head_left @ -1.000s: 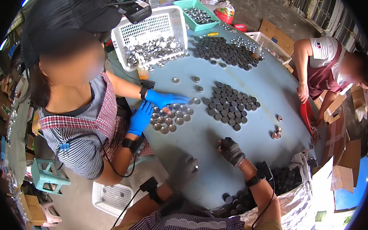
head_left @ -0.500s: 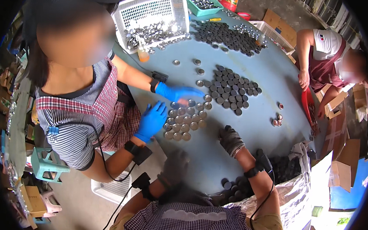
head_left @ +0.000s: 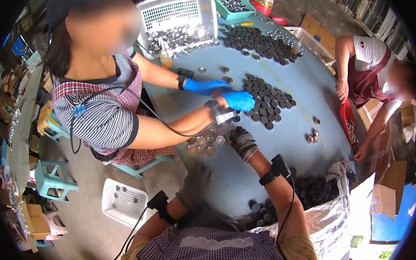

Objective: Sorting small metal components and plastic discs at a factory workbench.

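Note:
My right hand (head_left: 243, 143), in a dark and grey glove, is over the table with its fingers curled down. It is beside the near group of round silver caps (head_left: 210, 141), and whatever its fingertips hold is hidden. Close to the table's near edge, my left hand (head_left: 197, 183) is gloved too, its fingers dim and smeared. A co-worker's blue-gloved hand (head_left: 240, 101) reaches over the far part of the silver caps, partly covering them. The co-worker's other blue glove (head_left: 206, 86) is behind it. Round black caps (head_left: 266, 100) lie in a cluster beyond.
An open bag of black caps (head_left: 315, 190) is at the right of my arm. White baskets (head_left: 124, 205) (head_left: 176, 8) stand on the floor and table. Another person handles a red scoop (head_left: 347, 116) at right. Stools (head_left: 57, 181) stand at left.
My right hand has moved left and away from me, up to the silver caps. The co-worker's nearer blue glove has swung right across the caps, hiding several of them.

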The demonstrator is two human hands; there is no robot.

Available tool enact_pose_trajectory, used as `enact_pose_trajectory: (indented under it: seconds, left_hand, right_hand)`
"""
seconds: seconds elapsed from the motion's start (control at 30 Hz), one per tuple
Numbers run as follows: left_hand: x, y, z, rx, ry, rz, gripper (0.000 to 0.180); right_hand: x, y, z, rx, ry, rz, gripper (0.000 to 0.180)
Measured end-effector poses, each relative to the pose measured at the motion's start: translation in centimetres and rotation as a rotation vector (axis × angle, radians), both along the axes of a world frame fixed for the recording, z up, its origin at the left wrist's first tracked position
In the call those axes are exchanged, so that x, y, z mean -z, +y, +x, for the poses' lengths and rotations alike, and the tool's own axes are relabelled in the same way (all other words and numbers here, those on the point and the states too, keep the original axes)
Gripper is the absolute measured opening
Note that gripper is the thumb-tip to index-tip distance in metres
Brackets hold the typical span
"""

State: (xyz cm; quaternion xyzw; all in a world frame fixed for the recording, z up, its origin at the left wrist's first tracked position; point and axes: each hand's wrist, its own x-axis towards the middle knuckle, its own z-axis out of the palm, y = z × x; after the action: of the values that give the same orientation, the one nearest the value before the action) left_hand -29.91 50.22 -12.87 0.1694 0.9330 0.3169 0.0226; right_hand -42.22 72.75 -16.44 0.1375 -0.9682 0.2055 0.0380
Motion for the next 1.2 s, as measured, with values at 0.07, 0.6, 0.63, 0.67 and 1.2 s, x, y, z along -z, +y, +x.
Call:
enact_pose_trajectory:
  seconds: [0.07, 0.6, 0.63, 0.67, 1.2]
  left_hand:
    - [-0.3, 0.1, -1.0, -0.036, -0.010, 0.032, 0.029]
    - [18.7, -0.1, -10.0, 0.120, 0.279, -0.319, 0.017]
    - [19.5, -0.6, -10.3, 0.124, 0.231, -0.352, 0.015]
    - [15.7, 1.9, -9.9, 0.194, 0.252, -0.444, 0.014]
    - [4.7, 3.0, -2.1, 0.107, 0.217, 0.251, 0.021]
  right_hand:
    - [0.2, 1.1, 0.6, 0.019, -0.078, 0.111, 0.016]
    - [-0.8, 1.5, 5.7, -0.054, -0.278, 0.230, 0.018]
    - [-0.6, 1.1, 5.6, -0.023, -0.261, 0.213, 0.019]
    - [0.3, 2.8, 6.1, 0.037, -0.274, 0.217, 0.019]
    - [-2.7, 7.1, 10.3, 0.086, -0.195, 0.035, 0.021]
